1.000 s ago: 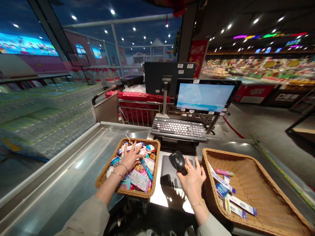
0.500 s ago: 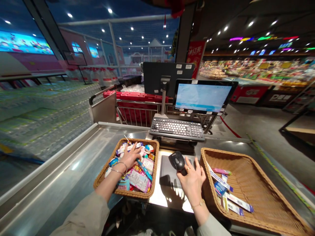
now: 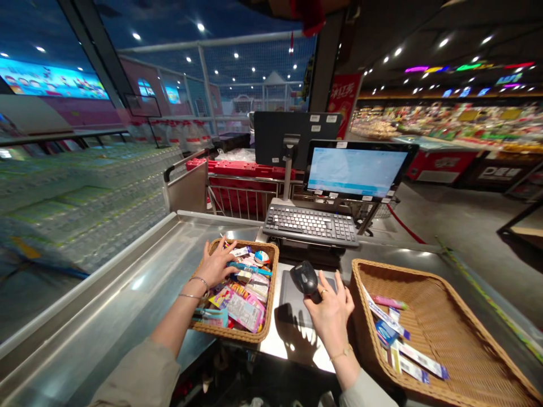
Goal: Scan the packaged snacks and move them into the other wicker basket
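My left hand (image 3: 215, 265) reaches over the left side of a wicker basket (image 3: 275, 294) packed with small wrapped sweets. Its fingers are spread. A slim blue packet (image 3: 252, 269) lies by its thumb and fingertips; whether they touch it I cannot make out. A pink and yellow packet (image 3: 241, 308) rests near the basket's front. In my right hand (image 3: 333, 308) is a black barcode scanner (image 3: 304, 277), gripped by its handle above a grey pad (image 3: 286, 294), with a couple of fingers stretched out. To the right, a larger wicker basket (image 3: 449, 322) contains several narrow packets (image 3: 422, 360) along its left side.
Behind the scanner stands a keyboard (image 3: 311, 225), with a lit screen (image 3: 356, 171) and a dark monitor (image 3: 292, 135) beyond. A metal counter (image 3: 139, 282) with a raised edge runs along the left. A shopping trolley (image 3: 241, 195) is behind the counter.
My left hand has shifted to the left side of the basket. The blue packet has turned from slanting to nearly level. My right hand keeps the scanner in place; the view has swung slightly left.
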A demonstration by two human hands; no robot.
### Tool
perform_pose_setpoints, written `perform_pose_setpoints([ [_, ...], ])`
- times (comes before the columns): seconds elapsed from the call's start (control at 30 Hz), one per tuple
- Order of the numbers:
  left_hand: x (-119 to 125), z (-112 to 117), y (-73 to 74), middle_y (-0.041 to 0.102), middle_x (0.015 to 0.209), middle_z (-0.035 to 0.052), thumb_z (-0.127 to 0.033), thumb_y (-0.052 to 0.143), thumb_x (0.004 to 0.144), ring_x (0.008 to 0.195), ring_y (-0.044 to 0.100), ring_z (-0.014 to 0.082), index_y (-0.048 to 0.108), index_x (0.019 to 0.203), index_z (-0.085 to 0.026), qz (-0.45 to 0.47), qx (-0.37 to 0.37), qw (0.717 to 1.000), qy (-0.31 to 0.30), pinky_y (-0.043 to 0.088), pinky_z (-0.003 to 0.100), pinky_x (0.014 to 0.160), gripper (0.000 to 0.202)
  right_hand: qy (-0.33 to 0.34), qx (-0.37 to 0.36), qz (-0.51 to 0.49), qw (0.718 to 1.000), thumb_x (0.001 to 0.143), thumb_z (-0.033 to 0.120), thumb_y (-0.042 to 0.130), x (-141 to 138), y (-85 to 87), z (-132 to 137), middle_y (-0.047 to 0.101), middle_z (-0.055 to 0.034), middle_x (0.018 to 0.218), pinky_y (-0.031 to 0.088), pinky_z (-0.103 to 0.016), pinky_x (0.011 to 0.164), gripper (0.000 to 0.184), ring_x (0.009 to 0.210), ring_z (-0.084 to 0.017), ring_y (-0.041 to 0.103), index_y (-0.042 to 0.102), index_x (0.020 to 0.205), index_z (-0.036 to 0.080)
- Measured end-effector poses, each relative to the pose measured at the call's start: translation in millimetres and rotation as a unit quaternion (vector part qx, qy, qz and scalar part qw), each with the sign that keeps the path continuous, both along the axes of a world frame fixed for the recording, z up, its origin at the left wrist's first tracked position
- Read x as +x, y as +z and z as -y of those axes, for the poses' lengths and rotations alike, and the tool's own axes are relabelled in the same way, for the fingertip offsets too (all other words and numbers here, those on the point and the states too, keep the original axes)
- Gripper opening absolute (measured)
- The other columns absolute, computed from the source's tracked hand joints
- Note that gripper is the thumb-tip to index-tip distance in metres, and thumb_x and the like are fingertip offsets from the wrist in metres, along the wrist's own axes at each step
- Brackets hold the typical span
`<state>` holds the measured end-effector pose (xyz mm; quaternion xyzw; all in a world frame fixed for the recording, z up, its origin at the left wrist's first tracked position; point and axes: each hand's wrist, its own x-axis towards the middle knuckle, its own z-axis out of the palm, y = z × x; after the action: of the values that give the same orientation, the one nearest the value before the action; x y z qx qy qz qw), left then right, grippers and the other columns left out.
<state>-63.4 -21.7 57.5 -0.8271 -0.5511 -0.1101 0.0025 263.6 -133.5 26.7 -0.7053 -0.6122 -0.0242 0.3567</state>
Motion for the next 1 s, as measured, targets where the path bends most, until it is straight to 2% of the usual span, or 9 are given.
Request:
perform_pose_setpoints([
  [0.13, 4.7, 4.0, 4.4, 0.045, 0.149, 0.0007, -0.044, 0.062, 0.084, 0.147, 0.017, 0.0352, 0.070, 0.094, -0.032, 0.012, 0.051, 0.998, 0.025, -0.007, 0.075, 0.108, 0.018, 0.003, -0.005, -0.004, 1.000, 0.071, 0.026, 0.059, -1.5, 2.6, -0.4, 0.063, -0.0014, 0.129, 0.021, -0.054, 0.108, 0.022, 0.139, -0.033, 0.031, 0.072, 0.088, 0.024],
  [0.33, 31.5, 10.8, 5.9, 0.047, 0.148, 0.0014, -0.043, 0.060, 0.086, 0.147, 0.017, 0.0341, 0.069, 0.095, -0.030, 0.032, 0.114, 0.992, 0.032, -0.007, 0.073, 0.110, 0.018, 0.005, 0.004, -0.002, 1.000, 0.070, 0.026, 0.058, -2.7, 6.5, 1.5, 0.063, -0.0016, 0.129, 0.020, -0.054, 0.108, 0.021, 0.140, -0.033, 0.030, 0.072, 0.086, 0.024],
  [0.53, 56.2, 13.7, 2.1, 0.047, 0.148, 0.0019, -0.042, 0.061, 0.086, 0.148, 0.014, 0.0357, 0.070, 0.094, -0.028, 0.056, 0.140, 0.988, 0.018, -0.006, 0.073, 0.111, 0.018, 0.006, 0.003, -0.001, 1.000, 0.072, 0.026, 0.057, 0.5, 8.5, 5.2, 0.063, -0.0023, 0.129, 0.021, -0.055, 0.107, 0.019, 0.140, -0.033, 0.029, 0.071, 0.084, 0.024],
  [1.0, 101.8, 16.5, -0.4, 0.049, 0.146, 0.0015, -0.041, 0.062, 0.086, 0.146, 0.019, 0.0367, 0.071, 0.098, -0.030, 0.058, 0.180, 0.982, -0.029, -0.007, 0.074, 0.111, 0.019, 0.016, -0.002, -0.003, 1.000, 0.072, 0.025, 0.058, 7.2, 10.2, 10.7, 0.062, -0.0026, 0.131, 0.020, -0.057, 0.108, 0.023, 0.142, -0.033, 0.026, 0.072, 0.091, 0.025],
])
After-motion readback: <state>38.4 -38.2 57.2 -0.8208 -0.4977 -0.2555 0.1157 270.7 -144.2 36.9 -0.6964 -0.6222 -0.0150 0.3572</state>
